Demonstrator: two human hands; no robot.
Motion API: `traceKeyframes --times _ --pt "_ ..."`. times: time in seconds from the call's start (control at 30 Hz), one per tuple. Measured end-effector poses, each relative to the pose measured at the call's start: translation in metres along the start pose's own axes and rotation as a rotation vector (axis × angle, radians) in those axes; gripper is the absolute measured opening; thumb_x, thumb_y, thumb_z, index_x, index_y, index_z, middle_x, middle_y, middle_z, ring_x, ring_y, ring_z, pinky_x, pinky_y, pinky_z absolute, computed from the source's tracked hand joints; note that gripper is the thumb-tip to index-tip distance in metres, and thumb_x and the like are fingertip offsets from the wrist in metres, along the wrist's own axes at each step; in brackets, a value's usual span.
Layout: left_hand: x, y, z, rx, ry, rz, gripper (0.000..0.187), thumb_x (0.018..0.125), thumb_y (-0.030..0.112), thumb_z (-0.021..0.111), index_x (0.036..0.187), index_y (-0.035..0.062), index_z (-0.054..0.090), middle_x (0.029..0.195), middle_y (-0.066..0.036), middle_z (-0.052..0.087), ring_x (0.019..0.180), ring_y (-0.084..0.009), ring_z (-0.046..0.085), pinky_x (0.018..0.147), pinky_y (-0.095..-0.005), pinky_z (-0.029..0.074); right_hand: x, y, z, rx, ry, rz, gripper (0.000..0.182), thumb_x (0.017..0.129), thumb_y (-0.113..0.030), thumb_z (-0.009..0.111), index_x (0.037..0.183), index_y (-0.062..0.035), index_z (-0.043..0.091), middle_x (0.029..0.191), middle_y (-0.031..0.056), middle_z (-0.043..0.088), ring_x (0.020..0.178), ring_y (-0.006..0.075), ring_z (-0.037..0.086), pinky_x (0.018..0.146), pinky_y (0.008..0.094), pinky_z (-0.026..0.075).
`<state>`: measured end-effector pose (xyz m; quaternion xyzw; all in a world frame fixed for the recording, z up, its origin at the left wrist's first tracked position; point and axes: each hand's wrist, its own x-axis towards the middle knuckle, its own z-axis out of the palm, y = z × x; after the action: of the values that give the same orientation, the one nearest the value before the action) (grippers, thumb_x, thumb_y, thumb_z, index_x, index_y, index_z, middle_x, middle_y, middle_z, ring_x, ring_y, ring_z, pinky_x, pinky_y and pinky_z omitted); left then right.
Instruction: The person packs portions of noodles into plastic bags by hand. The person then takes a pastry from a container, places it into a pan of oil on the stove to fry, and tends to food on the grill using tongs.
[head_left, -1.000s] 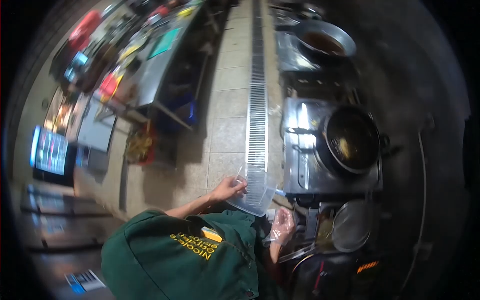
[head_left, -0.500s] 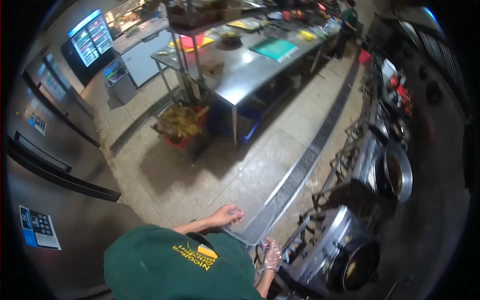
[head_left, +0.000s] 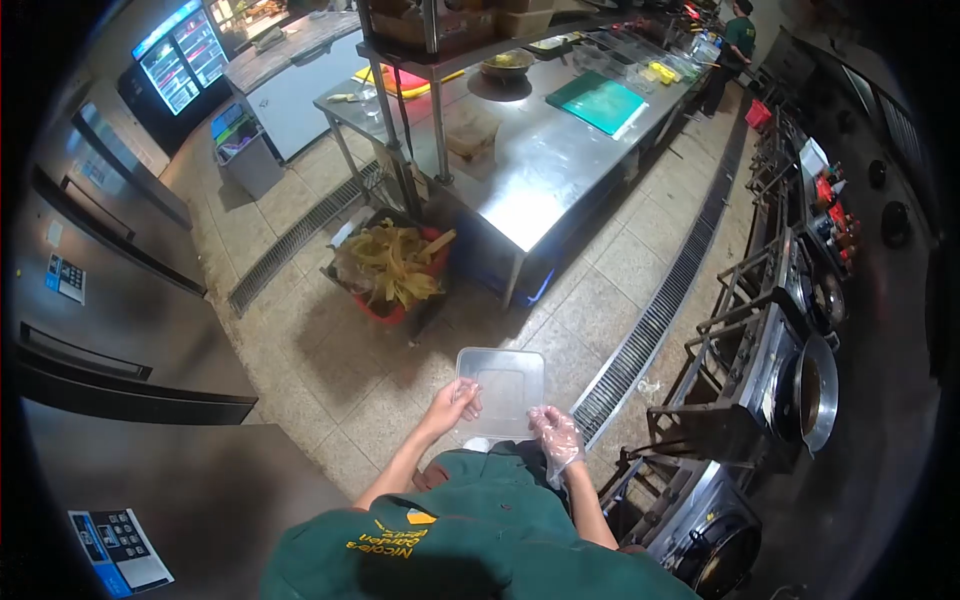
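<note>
I hold a clear plastic container point(head_left: 503, 383) in front of me, above the tiled floor. My bare left hand point(head_left: 452, 402) grips its near left edge. My right hand point(head_left: 554, 432), in a thin clear glove, touches its near right corner. The container looks empty. My green shirt with yellow lettering fills the bottom of the view.
A long steel prep table point(head_left: 540, 160) with a green cutting board point(head_left: 600, 102) stands ahead. A red bin of yellow scraps point(head_left: 392, 268) sits at its near end. Floor drain grate point(head_left: 655, 320) and a stove line with woks point(head_left: 808, 385) run along the right. Steel fridges point(head_left: 110, 330) stand left. A person point(head_left: 735, 45) is far back.
I have turned away from the stove toward the prep table. The container has come from a tilt to flat, and my right hand has risen to its corner.
</note>
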<state>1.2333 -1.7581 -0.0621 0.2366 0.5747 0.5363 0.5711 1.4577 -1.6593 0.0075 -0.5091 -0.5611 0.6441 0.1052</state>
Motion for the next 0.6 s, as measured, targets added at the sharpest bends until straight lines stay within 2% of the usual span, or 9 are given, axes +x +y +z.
traceKeyframes --times 0.07,0.13,0.2,0.3,0.37,0.5,0.6 --pt "0.008 -0.006 0.005 -0.095 0.031 -0.075 0.031 0.103 0.031 0.049 0.116 0.0035 0.055 0.084 -0.008 0.064 0.071 -0.0148 0.065 0.064 -0.028 0.052 0.034 0.0 -0.01 0.023 0.007 -0.052 0.027 0.094 -0.029 0.063 0.094 -0.0024 0.064 0.079 -0.0006 0.061 0.073 0.0092 0.055 0.064 0.0258 0.044" --pt "0.03 -0.013 0.009 -0.169 0.092 -0.162 0.033 0.102 0.032 0.049 0.117 0.0037 0.055 0.085 -0.007 0.064 0.071 -0.015 0.064 0.064 -0.0277 0.052 0.087 0.042 -0.019 0.091 0.004 -0.067 0.036 0.093 -0.027 0.065 0.11 0.005 0.06 0.092 0.0045 0.065 0.087 0.0122 0.061 0.073 0.0253 0.048" --pt "0.054 -0.001 0.01 -0.077 0.055 -0.131 0.034 0.102 0.034 0.05 0.117 0.0045 0.056 0.084 -0.006 0.064 0.071 -0.0146 0.065 0.063 -0.0267 0.051 0.097 -0.01 -0.022 0.023 0.104 0.003 0.029 0.091 -0.034 0.064 0.095 -0.0049 0.066 0.076 -0.0002 0.062 0.067 0.0098 0.053 0.06 0.0263 0.043" --pt "0.096 0.009 0.012 0.041 0.02 -0.09 0.034 0.101 0.036 0.052 0.115 0.0054 0.058 0.081 -0.004 0.063 0.071 -0.0133 0.064 0.06 -0.0255 0.049 0.164 -0.002 -0.05 0.041 0.021 0.072 0.027 0.092 -0.032 0.064 0.097 -0.0054 0.067 0.073 -0.0009 0.06 0.062 0.0084 0.051 0.054 0.0258 0.04" --pt "0.124 0.029 0.014 0.161 0.068 -0.041 0.033 0.1 0.036 0.055 0.113 0.0062 0.06 0.076 0.0 0.061 0.067 -0.0104 0.06 0.057 -0.0248 0.047 0.187 -0.02 -0.071 0.029 -0.058 0.074 0.024 0.092 -0.03 0.065 0.098 -0.0061 0.067 0.074 -0.002 0.06 0.063 0.0076 0.05 0.054 0.0251 0.04" --pt "0.139 0.096 0.035 0.044 0.205 -0.033 0.028 0.099 0.029 0.057 0.113 0.0052 0.06 0.078 0.0 0.061 0.067 -0.0075 0.057 0.058 -0.0225 0.046 0.257 -0.086 -0.089 0.032 -0.216 0.015 0.02 0.092 -0.024 0.066 0.101 -0.0073 0.066 0.076 -0.0041 0.059 0.064 0.006 0.049 0.055 0.0238 0.039" --pt "0.141 0.087 0.029 -0.006 0.358 0.002 0.025 0.099 0.026 0.057 0.115 0.0061 0.06 0.08 0.0 0.061 0.071 -0.0075 0.058 0.06 -0.0223 0.047 0.303 -0.119 -0.083 -0.131 -0.37 -0.13 0.019 0.092 -0.026 0.066 0.099 -0.0082 0.069 0.078 -0.0052 0.061 0.066 0.0035 0.048 0.058 0.0211 0.039"
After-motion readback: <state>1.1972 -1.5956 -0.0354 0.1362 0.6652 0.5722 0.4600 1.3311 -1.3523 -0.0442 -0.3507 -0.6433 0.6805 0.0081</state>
